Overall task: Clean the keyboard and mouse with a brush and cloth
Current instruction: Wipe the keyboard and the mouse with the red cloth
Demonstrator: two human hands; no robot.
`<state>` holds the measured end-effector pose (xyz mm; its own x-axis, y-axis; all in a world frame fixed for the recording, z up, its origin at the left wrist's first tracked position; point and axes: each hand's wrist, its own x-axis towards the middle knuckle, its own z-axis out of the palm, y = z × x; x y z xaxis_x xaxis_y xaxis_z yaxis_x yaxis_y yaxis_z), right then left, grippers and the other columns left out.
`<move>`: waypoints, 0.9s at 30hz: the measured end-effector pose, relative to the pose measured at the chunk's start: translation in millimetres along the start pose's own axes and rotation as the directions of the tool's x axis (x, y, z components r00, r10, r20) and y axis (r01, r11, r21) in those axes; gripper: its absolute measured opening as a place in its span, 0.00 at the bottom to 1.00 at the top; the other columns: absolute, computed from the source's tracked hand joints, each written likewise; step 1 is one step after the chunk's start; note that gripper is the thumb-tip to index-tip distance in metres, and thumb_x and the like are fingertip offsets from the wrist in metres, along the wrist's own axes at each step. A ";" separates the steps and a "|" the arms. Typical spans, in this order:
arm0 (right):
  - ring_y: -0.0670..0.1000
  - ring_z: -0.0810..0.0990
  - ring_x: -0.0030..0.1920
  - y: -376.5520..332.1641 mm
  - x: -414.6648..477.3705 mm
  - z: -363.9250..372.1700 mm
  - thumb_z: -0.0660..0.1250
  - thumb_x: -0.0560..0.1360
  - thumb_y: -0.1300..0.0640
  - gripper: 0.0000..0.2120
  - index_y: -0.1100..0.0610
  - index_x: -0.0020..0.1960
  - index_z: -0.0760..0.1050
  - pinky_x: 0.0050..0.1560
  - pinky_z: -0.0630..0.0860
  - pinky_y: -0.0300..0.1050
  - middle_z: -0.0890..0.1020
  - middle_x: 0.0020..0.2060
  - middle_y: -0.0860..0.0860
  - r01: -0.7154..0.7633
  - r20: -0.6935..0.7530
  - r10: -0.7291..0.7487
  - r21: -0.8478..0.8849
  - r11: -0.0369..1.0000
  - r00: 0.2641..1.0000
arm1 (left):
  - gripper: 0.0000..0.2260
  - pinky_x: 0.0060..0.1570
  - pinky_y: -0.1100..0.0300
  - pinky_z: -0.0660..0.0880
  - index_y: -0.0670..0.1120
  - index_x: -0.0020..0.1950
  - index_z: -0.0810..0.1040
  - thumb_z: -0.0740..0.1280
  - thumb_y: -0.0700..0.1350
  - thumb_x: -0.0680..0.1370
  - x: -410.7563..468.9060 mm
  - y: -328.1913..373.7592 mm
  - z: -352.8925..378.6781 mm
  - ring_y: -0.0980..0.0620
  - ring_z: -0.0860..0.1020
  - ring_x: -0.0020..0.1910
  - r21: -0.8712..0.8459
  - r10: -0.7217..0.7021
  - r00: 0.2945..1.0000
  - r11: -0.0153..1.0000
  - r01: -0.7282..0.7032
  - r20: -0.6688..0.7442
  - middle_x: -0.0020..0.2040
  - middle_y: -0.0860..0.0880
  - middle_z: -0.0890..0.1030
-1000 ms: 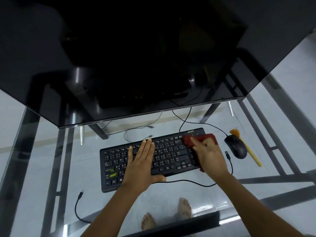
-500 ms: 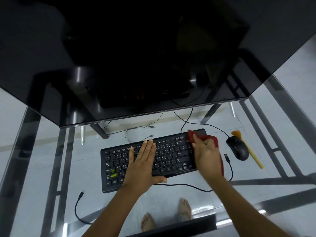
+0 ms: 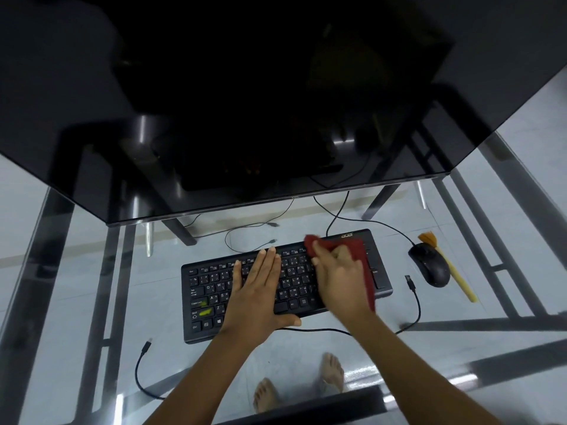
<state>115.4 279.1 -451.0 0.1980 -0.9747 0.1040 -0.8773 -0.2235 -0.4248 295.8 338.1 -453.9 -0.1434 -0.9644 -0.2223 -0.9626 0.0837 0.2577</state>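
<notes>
A black keyboard (image 3: 211, 289) lies on the glass table in front of me. My left hand (image 3: 257, 289) rests flat on its middle keys, fingers straight and together. My right hand (image 3: 340, 277) presses a dark red cloth (image 3: 359, 250) onto the keyboard's right part, fingers bent over the cloth. The cloth reaches the keyboard's top edge and trails down along my right wrist. A black mouse (image 3: 429, 265) sits to the right of the keyboard. Beside the mouse lies a brush (image 3: 454, 271) with a yellow handle and orange bristles pointing away from me.
A large dark monitor (image 3: 245, 102) hangs over the far side of the glass table (image 3: 61, 271). Loose cables with plugs (image 3: 411, 283) curl around the keyboard, one cable end (image 3: 147, 346) at the front left. My bare feet show through the glass.
My right hand has slid the red cloth leftward and up across the keyboard, from its right end toward the top middle. My left hand has stayed flat on the keys.
</notes>
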 end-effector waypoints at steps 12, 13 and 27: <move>0.52 0.74 0.35 -9.9 -0.7 4.9 0.65 0.78 0.55 0.17 0.53 0.67 0.74 0.44 0.72 0.48 0.77 0.43 0.54 0.046 0.013 -0.046 -0.017 0.999 0.999 | 0.55 0.73 0.45 0.32 0.49 0.77 0.35 0.62 0.74 0.66 -4.7 -7.6 -12.9 0.56 0.32 0.75 -0.063 0.032 0.999 0.998 -0.031 0.019 0.77 0.53 0.34; 0.53 0.74 0.36 -10.8 -6.7 4.5 0.65 0.78 0.54 0.18 0.51 0.67 0.74 0.44 0.74 0.49 0.76 0.43 0.53 0.149 0.086 -0.147 -0.020 0.989 0.985 | 0.56 0.73 0.45 0.32 0.49 0.77 0.35 0.63 0.74 0.65 -6.8 -13.2 -17.2 0.57 0.33 0.75 -0.076 0.045 0.999 0.996 -0.044 0.019 0.78 0.53 0.35; 0.46 0.70 0.38 -80.5 -44.4 27.1 0.70 0.73 0.53 0.19 0.46 0.63 0.77 0.38 0.72 0.41 0.77 0.43 0.48 0.508 0.257 -0.504 0.057 0.859 0.824 | 0.60 0.70 0.44 0.27 0.46 0.78 0.37 0.67 0.72 0.61 -34.1 -78.1 -33.4 0.57 0.34 0.74 0.000 -0.036 0.998 0.999 0.036 0.045 0.79 0.50 0.41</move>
<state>189.1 340.2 -445.7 0.7181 -0.6926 0.0688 -0.6284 -0.6876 -0.3637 383.5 356.1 -435.0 -0.1187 -0.9545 -0.2736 -0.9672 0.0489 0.2491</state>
